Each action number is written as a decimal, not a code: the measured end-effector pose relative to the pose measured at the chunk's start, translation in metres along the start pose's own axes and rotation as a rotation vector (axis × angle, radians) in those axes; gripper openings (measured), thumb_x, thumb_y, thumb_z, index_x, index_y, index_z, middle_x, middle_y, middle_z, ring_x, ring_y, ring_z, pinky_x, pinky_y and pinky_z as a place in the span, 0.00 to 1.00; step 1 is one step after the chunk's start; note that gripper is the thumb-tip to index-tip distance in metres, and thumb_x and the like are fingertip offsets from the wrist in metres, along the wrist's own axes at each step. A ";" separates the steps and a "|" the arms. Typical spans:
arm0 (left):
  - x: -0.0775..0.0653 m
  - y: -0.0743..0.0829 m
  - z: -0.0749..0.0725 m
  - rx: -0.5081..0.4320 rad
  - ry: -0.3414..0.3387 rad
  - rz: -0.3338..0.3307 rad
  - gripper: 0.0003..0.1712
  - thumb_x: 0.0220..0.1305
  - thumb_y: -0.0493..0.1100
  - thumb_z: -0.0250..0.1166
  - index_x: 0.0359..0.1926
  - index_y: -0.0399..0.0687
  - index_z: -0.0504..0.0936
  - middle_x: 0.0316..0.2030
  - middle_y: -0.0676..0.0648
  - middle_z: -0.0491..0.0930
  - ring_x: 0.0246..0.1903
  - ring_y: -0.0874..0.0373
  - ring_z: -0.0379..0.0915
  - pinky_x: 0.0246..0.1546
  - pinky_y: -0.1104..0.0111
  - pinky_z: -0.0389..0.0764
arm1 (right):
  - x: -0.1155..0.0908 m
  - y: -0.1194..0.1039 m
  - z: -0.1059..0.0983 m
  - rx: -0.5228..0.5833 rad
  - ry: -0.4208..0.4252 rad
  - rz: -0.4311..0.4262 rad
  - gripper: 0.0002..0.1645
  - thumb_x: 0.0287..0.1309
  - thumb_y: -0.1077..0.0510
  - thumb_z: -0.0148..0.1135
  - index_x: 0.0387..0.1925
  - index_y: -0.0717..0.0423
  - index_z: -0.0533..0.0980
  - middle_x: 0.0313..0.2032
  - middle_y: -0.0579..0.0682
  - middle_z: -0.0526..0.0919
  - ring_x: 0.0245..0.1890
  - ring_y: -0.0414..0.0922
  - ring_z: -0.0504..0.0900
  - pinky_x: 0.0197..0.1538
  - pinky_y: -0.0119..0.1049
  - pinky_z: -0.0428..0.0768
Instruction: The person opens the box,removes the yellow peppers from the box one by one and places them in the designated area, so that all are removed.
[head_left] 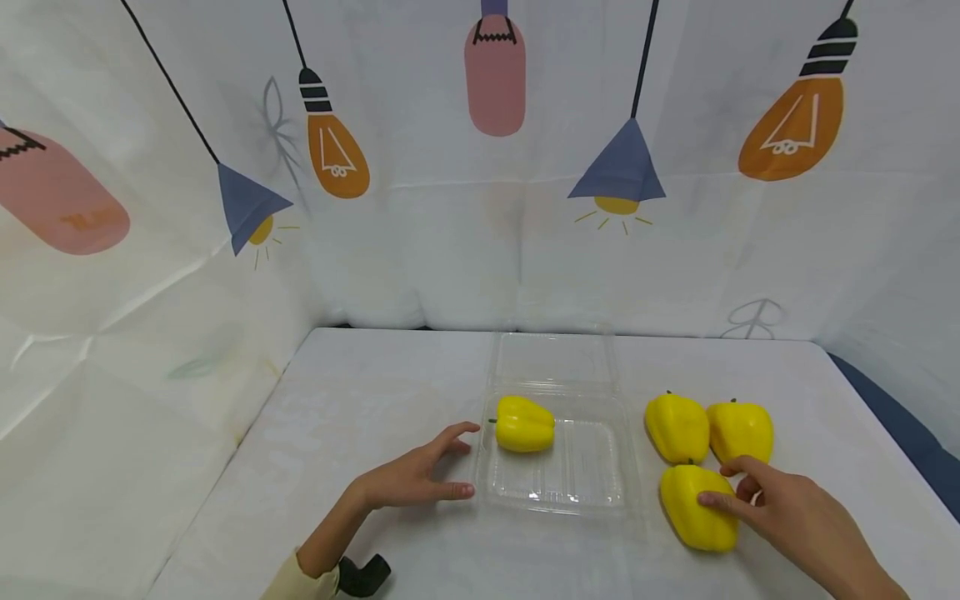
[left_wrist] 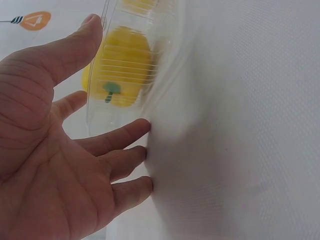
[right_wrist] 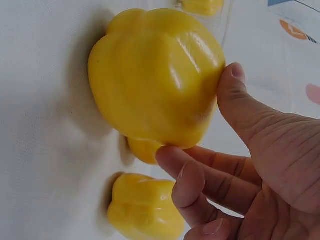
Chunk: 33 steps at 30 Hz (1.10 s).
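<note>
My right hand (head_left: 798,508) is at the nearest yellow bell pepper (head_left: 697,510) on the right, thumb on one side and fingertips on the other. In the right wrist view that bell pepper (right_wrist: 155,75) fills the upper middle, with the thumb (right_wrist: 234,82) against it. A clear plastic clamshell box (head_left: 592,467) lies with its lid folded back, holding one yellow bell pepper (head_left: 525,423) on its side, stem to the left. Beside the box's left edge, my left hand (head_left: 408,475) has its fingers spread and loosely bent, holding nothing; its fingertips are close to the wall.
Two more yellow bell peppers, one on the left (head_left: 677,427) and one on the right (head_left: 741,429), stand behind the pepper at my right hand. Everything lies on a white table (head_left: 390,367). A white curtain (head_left: 435,250) printed with lamps hangs behind it.
</note>
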<state>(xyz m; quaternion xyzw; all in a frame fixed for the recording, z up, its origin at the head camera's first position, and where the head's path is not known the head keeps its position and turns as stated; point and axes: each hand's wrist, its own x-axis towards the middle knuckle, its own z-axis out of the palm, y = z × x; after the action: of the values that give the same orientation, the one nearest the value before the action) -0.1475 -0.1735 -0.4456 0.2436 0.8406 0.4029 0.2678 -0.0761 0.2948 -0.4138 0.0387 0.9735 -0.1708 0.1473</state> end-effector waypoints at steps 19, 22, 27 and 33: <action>-0.002 0.001 -0.001 -0.008 -0.003 0.004 0.47 0.62 0.57 0.70 0.74 0.70 0.52 0.65 0.48 0.69 0.68 0.48 0.57 0.65 0.42 0.57 | -0.003 -0.002 -0.010 -0.013 0.020 0.012 0.50 0.51 0.23 0.61 0.49 0.67 0.75 0.29 0.43 0.79 0.28 0.44 0.75 0.32 0.45 0.77; -0.002 0.002 -0.002 -0.012 -0.005 0.001 0.46 0.62 0.57 0.69 0.74 0.70 0.52 0.65 0.47 0.69 0.69 0.48 0.57 0.65 0.41 0.57 | -0.002 -0.003 -0.012 -0.014 0.035 0.011 0.50 0.51 0.23 0.61 0.49 0.66 0.75 0.29 0.43 0.79 0.28 0.44 0.74 0.32 0.44 0.77; -0.002 0.003 -0.002 -0.015 -0.007 -0.001 0.46 0.62 0.56 0.69 0.74 0.70 0.52 0.65 0.47 0.69 0.69 0.48 0.56 0.65 0.41 0.57 | -0.001 -0.007 -0.015 -0.008 0.047 0.011 0.51 0.51 0.23 0.60 0.49 0.67 0.74 0.29 0.44 0.78 0.27 0.44 0.73 0.32 0.43 0.77; -0.002 0.004 -0.002 -0.007 -0.006 -0.005 0.47 0.62 0.56 0.69 0.74 0.69 0.52 0.65 0.47 0.69 0.68 0.48 0.57 0.65 0.42 0.57 | 0.002 -0.013 -0.020 0.013 0.061 0.010 0.53 0.51 0.21 0.57 0.52 0.66 0.74 0.31 0.46 0.80 0.27 0.44 0.74 0.31 0.42 0.76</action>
<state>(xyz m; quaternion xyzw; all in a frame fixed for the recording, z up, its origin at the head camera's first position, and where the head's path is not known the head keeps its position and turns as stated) -0.1469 -0.1737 -0.4405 0.2416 0.8390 0.4045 0.2723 -0.0853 0.2893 -0.3926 0.0498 0.9762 -0.1750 0.1181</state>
